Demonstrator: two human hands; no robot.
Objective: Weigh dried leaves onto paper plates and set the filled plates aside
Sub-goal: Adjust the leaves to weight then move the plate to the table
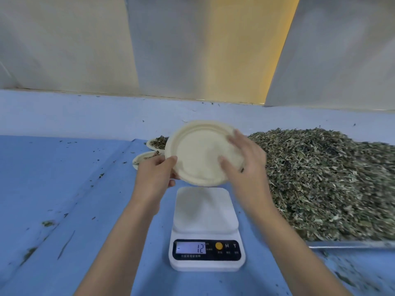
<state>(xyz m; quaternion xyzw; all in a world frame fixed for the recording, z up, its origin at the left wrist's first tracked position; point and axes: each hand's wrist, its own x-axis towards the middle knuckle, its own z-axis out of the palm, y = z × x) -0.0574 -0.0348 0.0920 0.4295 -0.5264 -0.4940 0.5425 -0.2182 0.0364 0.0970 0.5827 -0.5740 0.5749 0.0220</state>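
An empty cream paper plate (pixel 198 152) hangs tilted in the air above the white digital scale (pixel 206 229). My left hand (pixel 156 174) grips its lower left rim, thumb on top. My right hand (pixel 243 161) lies blurred over the plate's right side, fingers spread across its face. The scale's platform is bare and its display reads minus 12. A large heap of dried green leaves (pixel 329 180) lies to the right on a metal tray (pixel 350 244). Two plates holding leaves (pixel 157 143) (pixel 143 159) sit behind the held plate, partly hidden.
A blue cloth (pixel 64 189) covers the table, with scattered leaf crumbs on its left part and near the tray. A pale wall (pixel 192 50) rises right behind the table.
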